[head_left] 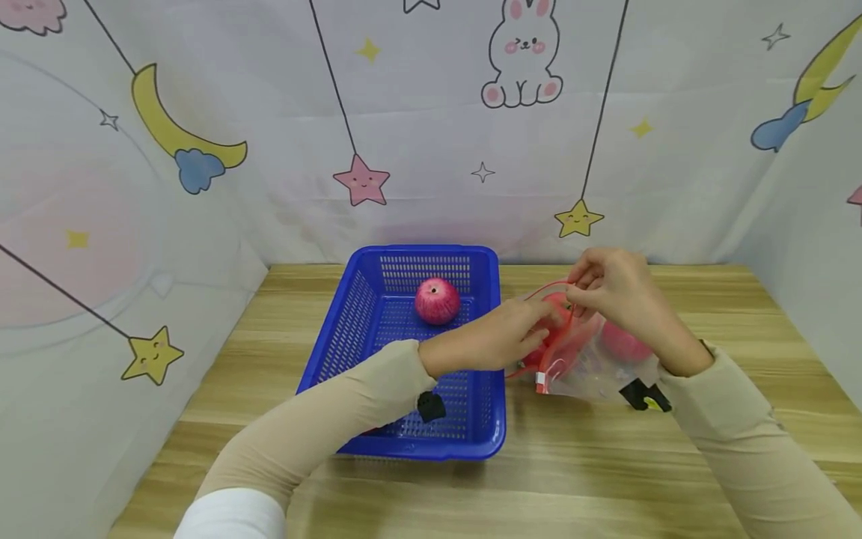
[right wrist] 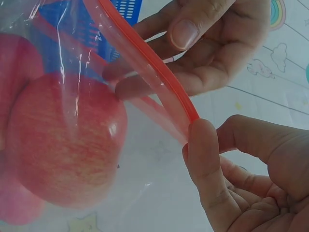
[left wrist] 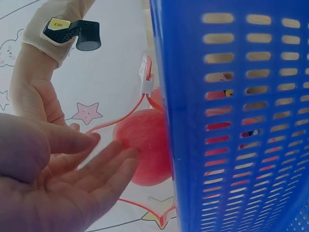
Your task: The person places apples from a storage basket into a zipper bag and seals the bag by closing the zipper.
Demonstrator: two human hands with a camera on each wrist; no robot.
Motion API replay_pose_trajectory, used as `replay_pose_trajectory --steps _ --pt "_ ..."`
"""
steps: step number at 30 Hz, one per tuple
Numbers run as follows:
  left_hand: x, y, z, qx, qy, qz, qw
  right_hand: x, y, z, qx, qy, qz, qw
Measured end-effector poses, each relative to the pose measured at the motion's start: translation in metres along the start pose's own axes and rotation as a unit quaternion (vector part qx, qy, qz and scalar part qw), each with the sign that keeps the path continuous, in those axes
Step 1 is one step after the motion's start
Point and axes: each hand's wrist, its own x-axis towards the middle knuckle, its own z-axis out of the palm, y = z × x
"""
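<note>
A clear zip bag (head_left: 587, 380) with a red zip edge lies to the right of the blue basket, several red apples (right wrist: 67, 145) inside it. My right hand (head_left: 619, 288) pinches the zip edge between thumb and forefinger, at a corner of the mouth. The mouth gapes apart in the right wrist view. My left hand (head_left: 494, 333) reaches across the basket to the mouth, its fingers extended and slightly bent, fingertips right at an apple (left wrist: 145, 145). Nothing is gripped in that hand. A white slider (head_left: 541, 380) sits at the near end of the zip.
The blue basket (head_left: 444, 451) stands left of the bag, its wall close beside my left hand. One red apple (head_left: 438, 301) lies toward its back; a bit of red shows under my left forearm. Behind the wooden table (head_left: 579, 479) hangs a white printed cloth (head_left: 431, 127).
</note>
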Motion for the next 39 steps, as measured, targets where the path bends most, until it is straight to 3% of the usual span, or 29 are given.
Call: replay_pose_trajectory --steps 6,25,39 --pt "-0.004 0.0 -0.002 0.007 0.017 -0.05 0.9986 0.0 0.0 0.0 0.002 0.0 -0.001 1.0" --pt "-0.021 -0.014 -0.017 0.023 0.072 -0.076 0.9943 -0.002 0.001 -0.005 0.0 0.028 0.0 0.9996" --pt "-0.039 -0.026 -0.028 0.023 0.07 -0.106 0.9916 -0.003 0.004 -0.011 -0.012 0.059 -0.012 0.9982"
